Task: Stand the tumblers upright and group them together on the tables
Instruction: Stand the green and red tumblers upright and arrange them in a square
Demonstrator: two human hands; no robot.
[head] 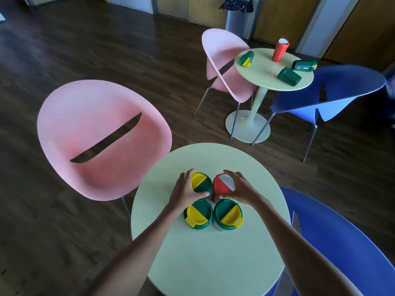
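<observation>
Tumblers stand upright in a tight block of 4 at the middle of the near table (209, 253). A pink chair (102, 142) sits left of that table. The left hand (183, 189) curls its fingers round the back-left tumbler (201, 184), green with a yellow-and-green lid. Just beside it, the right hand (239, 189) grips the red tumbler (221, 185), fingers wrapped round its red-and-white lid. In front of these stand the front-left tumbler (198, 214) and the front-right tumbler (228, 215), both green with yellow-and-green lids, close together and free of both hands.

Farther back and to the right, a far pink chair (224, 60) is tucked against the far table (263, 71), which holds 4 more. The left green tumbler (246, 58) lies on its side near the left edge. The far red tumbler (280, 51) stands upright at the back. The front green tumbler (289, 76) and the right green tumbler (304, 65) lie tipped over. A blue chair (333, 90) stands right of that table.
</observation>
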